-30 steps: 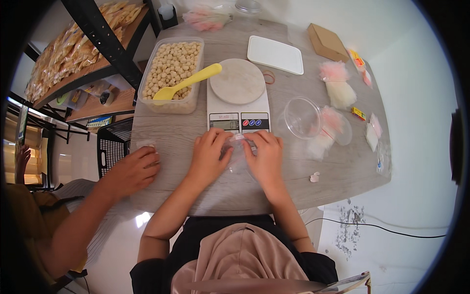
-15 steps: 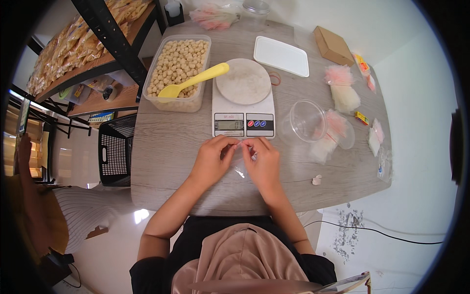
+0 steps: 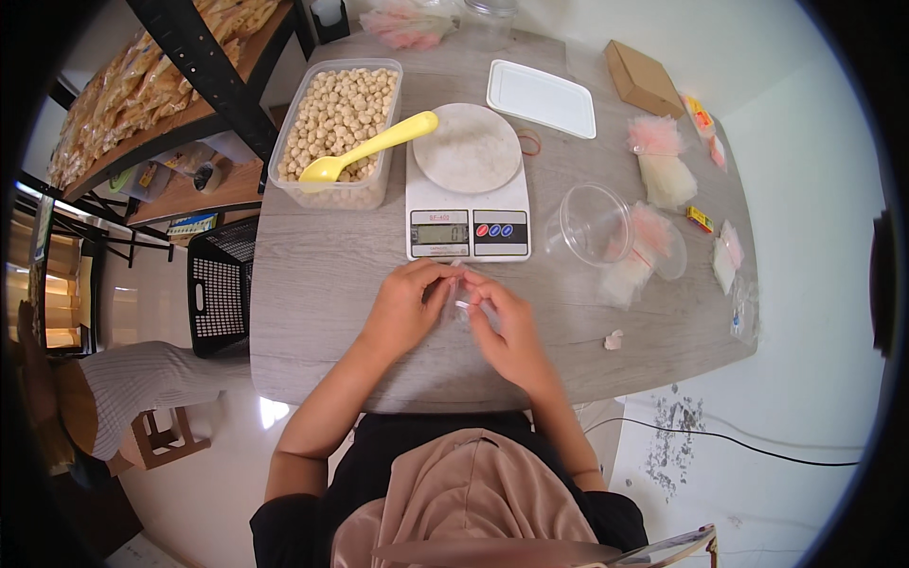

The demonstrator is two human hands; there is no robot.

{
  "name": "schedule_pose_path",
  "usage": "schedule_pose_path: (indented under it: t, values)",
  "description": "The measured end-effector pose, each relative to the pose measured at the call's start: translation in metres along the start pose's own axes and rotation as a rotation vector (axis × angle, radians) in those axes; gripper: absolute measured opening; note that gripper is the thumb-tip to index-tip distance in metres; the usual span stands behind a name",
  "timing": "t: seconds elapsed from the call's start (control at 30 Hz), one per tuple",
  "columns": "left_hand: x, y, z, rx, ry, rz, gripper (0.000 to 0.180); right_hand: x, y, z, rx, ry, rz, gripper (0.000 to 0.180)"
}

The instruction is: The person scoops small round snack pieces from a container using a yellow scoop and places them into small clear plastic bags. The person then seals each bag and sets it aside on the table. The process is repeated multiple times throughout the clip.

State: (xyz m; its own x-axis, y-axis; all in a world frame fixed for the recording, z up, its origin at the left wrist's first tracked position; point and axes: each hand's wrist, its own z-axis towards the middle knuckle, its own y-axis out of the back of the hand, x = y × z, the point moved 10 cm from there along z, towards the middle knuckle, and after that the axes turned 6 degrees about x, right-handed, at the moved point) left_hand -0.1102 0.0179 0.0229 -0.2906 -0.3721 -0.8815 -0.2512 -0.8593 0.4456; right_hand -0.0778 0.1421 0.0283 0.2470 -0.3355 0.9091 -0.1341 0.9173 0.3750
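Note:
Between my hands, just in front of the kitchen scale (image 3: 469,204), is a small clear plastic bag (image 3: 461,295). My left hand (image 3: 405,301) pinches its upper edge between thumb and fingertips. My right hand (image 3: 505,327) has its fingertips at the bag's other side, with the thumb bent against it lower down. The scale's round pan bears nothing except the tip of a yellow spoon's handle near its left edge. That yellow spoon (image 3: 383,142) lies across a clear tub (image 3: 367,197) full of small round pale balls (image 3: 346,104), left of the scale.
Right of the scale stand a clear round cup (image 3: 595,227) and bundles of pink-and-white plastic bags (image 3: 663,170). A white lid (image 3: 540,99) and a brown box (image 3: 644,78) lie farther back. A black basket (image 3: 220,293) and a person in a striped garment (image 3: 156,383) are at left.
My right hand has shifted slightly right and down along the bag, its thumb lower now. The left hand keeps its pinch. At far left the other person has moved, uncovering a brown stool.

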Motion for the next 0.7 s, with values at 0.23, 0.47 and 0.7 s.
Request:
schedule_pose_path:
  t: [0.23,0.47,0.7]
  values:
    - [-0.014,-0.001,-0.004,0.001,-0.126,0.163,0.014,-0.008,0.134,-0.071,-0.201,-0.338,-0.686,0.01]
    - [-0.027,-0.017,-0.013,0.243,-0.253,0.279,0.013,-0.041,0.157,-0.102,-0.234,-0.699,-1.085,0.013]
    - [-0.027,-0.025,-0.012,0.315,-0.211,0.282,0.028,-0.004,0.091,-0.043,-0.233,-0.115,-0.606,0.023]
